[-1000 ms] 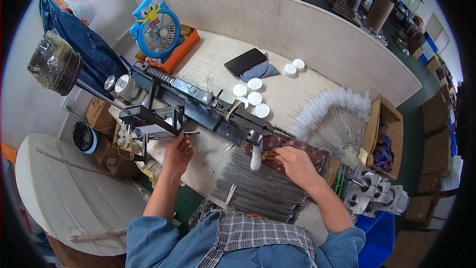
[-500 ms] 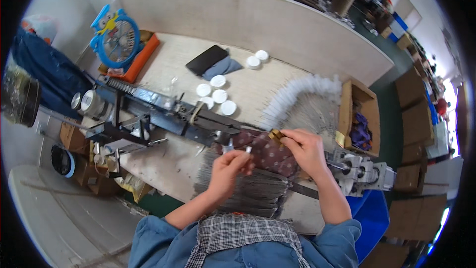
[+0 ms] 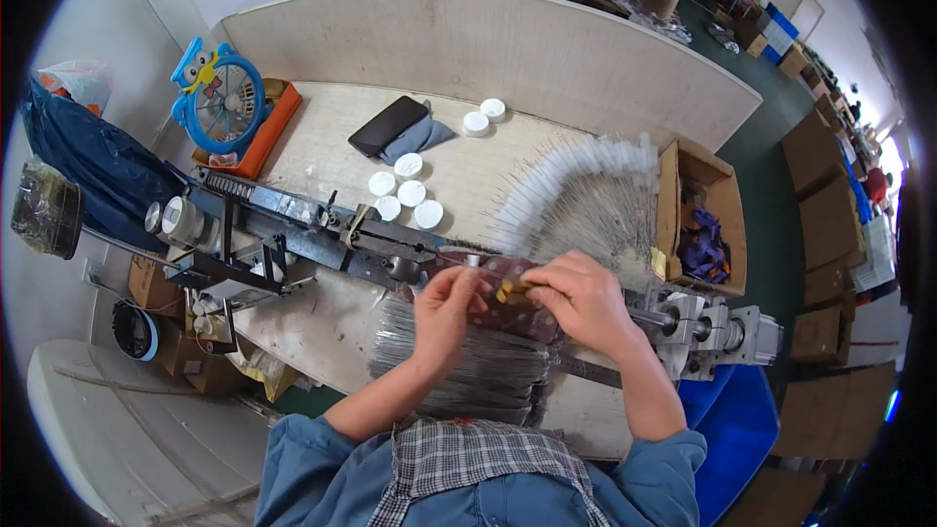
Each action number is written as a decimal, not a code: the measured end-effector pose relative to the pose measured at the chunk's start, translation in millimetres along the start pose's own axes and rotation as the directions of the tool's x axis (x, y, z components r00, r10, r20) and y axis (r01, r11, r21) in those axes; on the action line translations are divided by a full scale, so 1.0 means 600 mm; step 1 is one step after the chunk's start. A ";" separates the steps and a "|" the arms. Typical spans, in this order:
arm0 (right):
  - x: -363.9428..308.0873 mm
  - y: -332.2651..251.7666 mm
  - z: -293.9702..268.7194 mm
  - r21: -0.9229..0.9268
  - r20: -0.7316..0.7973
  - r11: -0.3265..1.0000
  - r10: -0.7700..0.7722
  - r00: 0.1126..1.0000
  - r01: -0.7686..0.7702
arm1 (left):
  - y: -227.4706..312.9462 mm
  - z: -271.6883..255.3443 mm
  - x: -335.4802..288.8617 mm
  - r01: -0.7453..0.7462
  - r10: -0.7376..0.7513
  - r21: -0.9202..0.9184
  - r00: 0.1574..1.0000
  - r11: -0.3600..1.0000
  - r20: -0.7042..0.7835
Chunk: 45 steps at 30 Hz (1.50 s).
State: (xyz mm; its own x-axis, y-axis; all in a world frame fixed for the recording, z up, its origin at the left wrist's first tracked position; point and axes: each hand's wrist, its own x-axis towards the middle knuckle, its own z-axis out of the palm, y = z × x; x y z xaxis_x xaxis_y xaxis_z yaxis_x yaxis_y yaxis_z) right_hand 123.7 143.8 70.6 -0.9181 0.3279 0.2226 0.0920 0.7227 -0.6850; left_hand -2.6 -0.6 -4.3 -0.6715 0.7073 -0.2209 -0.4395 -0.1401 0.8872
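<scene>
My right hand (image 3: 581,301) pinches a small brass-coloured metal piece (image 3: 509,291) above a maroon dotted cloth (image 3: 522,320). Close to its left, my left hand (image 3: 447,310) has thumb and fingers pressed together; what lies between them is hidden. A small pale, shiny piece (image 3: 473,261) shows just beyond the left fingertips, and I cannot tell whether they touch it. Below both hands lies a thick bundle of thin grey metal wires (image 3: 459,361). A bench machine with a dark metal rail (image 3: 312,231) ends just left of my left hand.
White-tipped wires (image 3: 576,176) fan out beyond my right hand, beside a cardboard box (image 3: 732,205) holding purple cloth. Several white round caps (image 3: 410,193) and a black phone (image 3: 387,127) lie farther back. A metal shaft unit (image 3: 722,337) stands right; a blue fan (image 3: 224,102) stands far left.
My right hand has brought the brass-coloured piece leftward and nearer, close to my left hand. My left hand has risen slightly. The whole view has shifted a little.
</scene>
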 end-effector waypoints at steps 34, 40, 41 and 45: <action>0.054 -0.047 0.107 -0.406 -0.313 0.911 -0.219 0.924 0.078 | 0.010 0.000 -0.004 0.059 -0.104 -0.443 0.992 0.894 -0.077; 0.049 -0.037 0.108 -0.394 -0.317 0.914 -0.235 0.919 0.098 | -0.001 -0.014 0.004 0.020 -0.074 -0.480 0.993 0.877 -0.094; 0.046 -0.035 0.105 -0.392 -0.307 0.914 -0.235 0.922 0.102 | 0.003 -0.009 0.000 0.018 -0.078 -0.485 0.992 0.874 -0.103; 0.035 -0.027 0.087 -0.396 -0.270 0.909 -0.249 0.930 0.128 | 0.014 0.006 0.001 0.000 -0.080 -0.507 0.988 0.862 -0.134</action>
State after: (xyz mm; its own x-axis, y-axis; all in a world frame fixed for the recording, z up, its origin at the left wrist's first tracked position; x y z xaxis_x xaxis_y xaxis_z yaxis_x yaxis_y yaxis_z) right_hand 82.9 107.1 50.3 -0.7728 0.2895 0.5648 0.1183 0.9400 -0.3199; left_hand -4.3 1.2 4.6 -0.7084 0.6167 -0.3434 -0.6817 -0.4719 0.5590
